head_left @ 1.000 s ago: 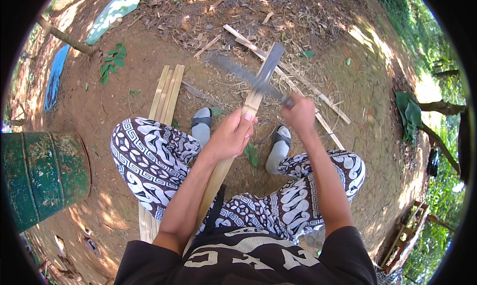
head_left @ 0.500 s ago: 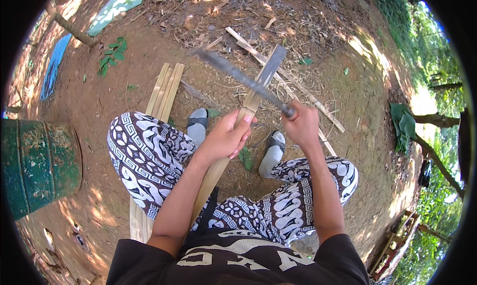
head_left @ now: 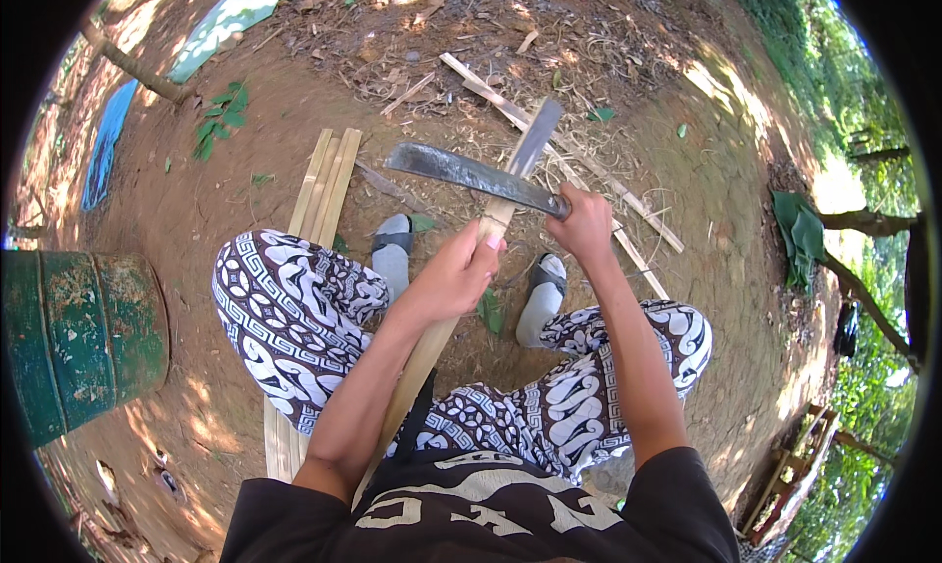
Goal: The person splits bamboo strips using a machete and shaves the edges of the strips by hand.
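A long bamboo slat [head_left: 424, 360] slants up from my lap, pale along most of its length and dark grey at its far end. Around its middle my left hand [head_left: 459, 271] is closed, thumb on top. My right hand [head_left: 581, 221] grips a machete [head_left: 471, 173] by its handle. The dark, broad blade points left and crosses the slat just beyond my left hand. Whether the edge bites into the wood I cannot tell.
Several bamboo slats [head_left: 329, 185] lie under my left leg. Thin strips [head_left: 608, 180] and shavings cover the ground ahead. A rusty green drum [head_left: 88, 337] stands at left. Blue cord [head_left: 110, 146] lies at far left, and green leaves [head_left: 797, 231] hang at right.
The machete has swung from a blurred, steeper slant to a flatter angle across the slat. My right hand has shifted slightly left and up; my left hand keeps its hold.
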The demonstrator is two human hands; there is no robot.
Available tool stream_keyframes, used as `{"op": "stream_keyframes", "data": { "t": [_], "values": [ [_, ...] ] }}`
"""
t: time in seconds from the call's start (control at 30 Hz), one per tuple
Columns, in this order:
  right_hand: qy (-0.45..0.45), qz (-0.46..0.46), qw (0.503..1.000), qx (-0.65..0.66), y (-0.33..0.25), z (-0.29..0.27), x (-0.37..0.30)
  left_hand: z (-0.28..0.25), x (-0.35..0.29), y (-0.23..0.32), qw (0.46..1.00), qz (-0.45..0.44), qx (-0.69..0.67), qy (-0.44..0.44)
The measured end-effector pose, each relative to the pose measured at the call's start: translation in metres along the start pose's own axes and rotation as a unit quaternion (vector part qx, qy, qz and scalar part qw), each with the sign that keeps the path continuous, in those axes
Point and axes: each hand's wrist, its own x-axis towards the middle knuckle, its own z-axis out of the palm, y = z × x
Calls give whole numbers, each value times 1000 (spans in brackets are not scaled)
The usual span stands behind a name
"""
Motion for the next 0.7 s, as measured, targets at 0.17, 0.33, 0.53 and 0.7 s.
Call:
{"op": "stream_keyframes", "data": {
  "t": [0.17,0.33,0.53,0.7],
  "values": [
    [20,181,975,-127,53,-4,32,4,0,14,997,-57,-54,-3],
    [178,411,893,-43,100,-57,43,-6,-17,18,997,-58,-54,-3],
    [69,269,954,111,12,-41,16,-19,1,15,996,-52,-68,23],
    [-68,94,989,90,-62,-36,-8,-10,-1,20,996,-65,-59,22]
  ]
}}
